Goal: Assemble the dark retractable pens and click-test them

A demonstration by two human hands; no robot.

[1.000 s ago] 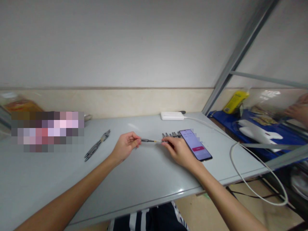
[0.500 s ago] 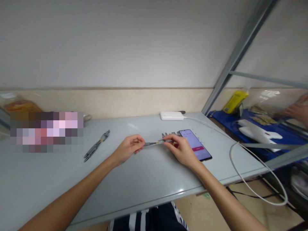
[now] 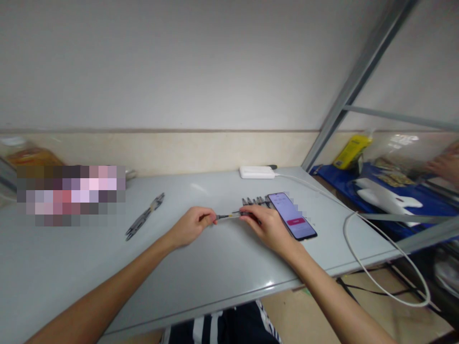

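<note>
Over the tabletop, my left hand (image 3: 193,225) pinches the grey end of a slim pen (image 3: 225,216), closed between thumb and fingers. My right hand (image 3: 263,224) is closed on the pen's other end, which its fingers partly hide. A thin dark piece sticks out leftward from the right fingertips, just above the pen; its kind is unclear. Behind the right hand, several grey pens (image 3: 256,200) lie in a row, half covered. A smartphone (image 3: 294,217) with a lit screen lies right beside that hand. Farther left rests a bundle of grey pens (image 3: 145,217).
A white power bank (image 3: 256,172) sits near the wall, its white cable (image 3: 349,239) looping over the right table edge. A metal frame post (image 3: 344,91) rises there. Beyond it, a blue surface (image 3: 324,176) holds a yellow packet (image 3: 353,150); another person's hand (image 3: 446,162) shows.
Both hands have shifted slightly down, still holding the pen between them. The right hand has moved a little left, and the thin dark piece shows more clearly apart from the pen.
</note>
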